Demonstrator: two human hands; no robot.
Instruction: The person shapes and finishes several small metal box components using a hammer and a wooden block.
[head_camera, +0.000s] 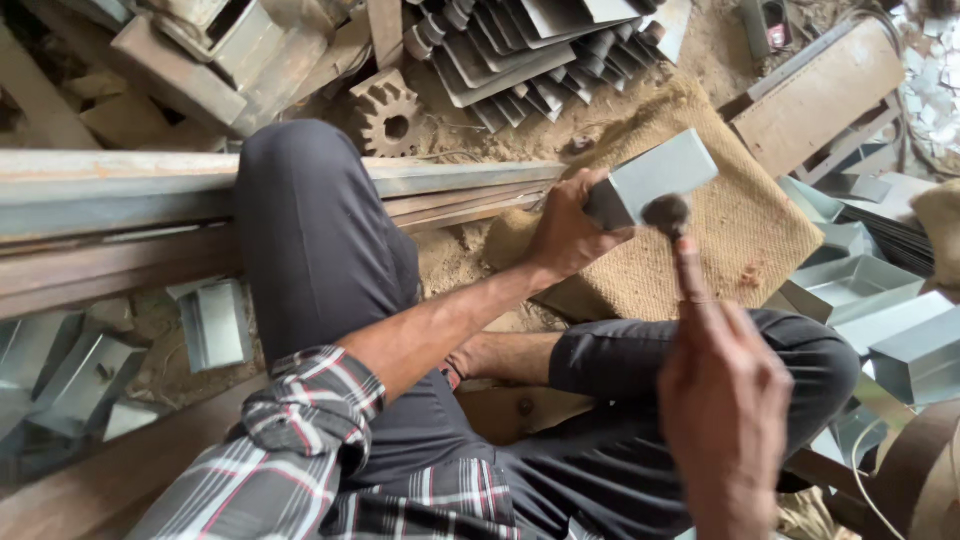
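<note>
Your left hand (565, 235) clamps the grey metal box (655, 178) above the burlap pad (740, 230); your right hand (722, 400) grips the hammer (668, 215) touching it. You're mid-hammering; strike squarely next.

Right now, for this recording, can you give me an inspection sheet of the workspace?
Surface: burlap mat on sandy ground, beside a long metal beam.
Job's things: grey sheet-metal box; hammer, head at the box's lower edge.
Clutter: folded metal boxes to the right, more on the left; stacked metal profiles; rusty gear.
Hands: left hand grips the box; right hand grips the hammer handle.
Cables: thin wire, lower right.
Surroundings: wooden board; person seated, legs folded.
</note>
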